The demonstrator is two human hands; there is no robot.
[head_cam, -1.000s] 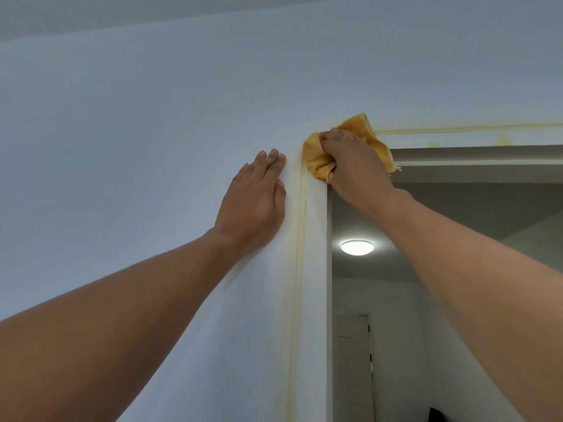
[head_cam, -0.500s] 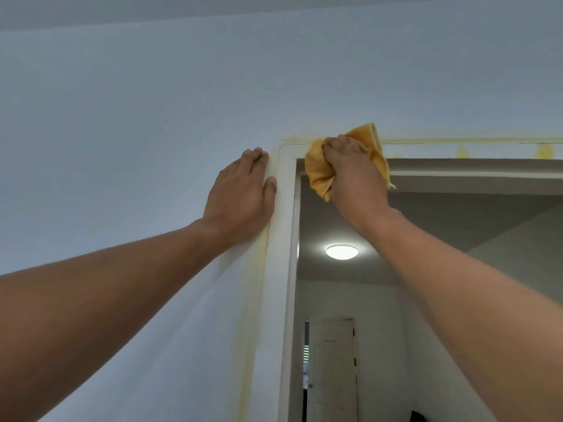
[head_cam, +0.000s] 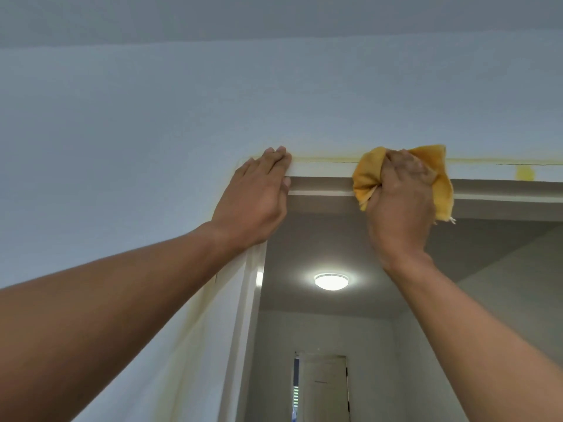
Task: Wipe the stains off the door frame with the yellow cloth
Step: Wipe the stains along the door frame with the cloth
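Observation:
The white door frame [head_cam: 323, 169] runs across the top of the doorway and down its left side. My right hand [head_cam: 399, 202] presses the bunched yellow cloth [head_cam: 367, 175] against the top rail, right of the corner. A yellow stain line [head_cam: 323, 160] follows the seam between rail and wall, and a yellow blotch [head_cam: 524, 173] sits on the rail further right. My left hand [head_cam: 256, 199] lies flat with fingers together over the frame's top left corner, holding nothing.
A pale blue wall [head_cam: 182, 117] fills the area above and left of the doorway. Through the opening I see a lit round ceiling lamp [head_cam: 331, 281] and a white door [head_cam: 323, 388] at the end of a hallway.
My right hand and the cloth slid right along the top rail, away from the corner. My left hand shifted from the wall onto the frame's corner. The view moved left, showing more doorway.

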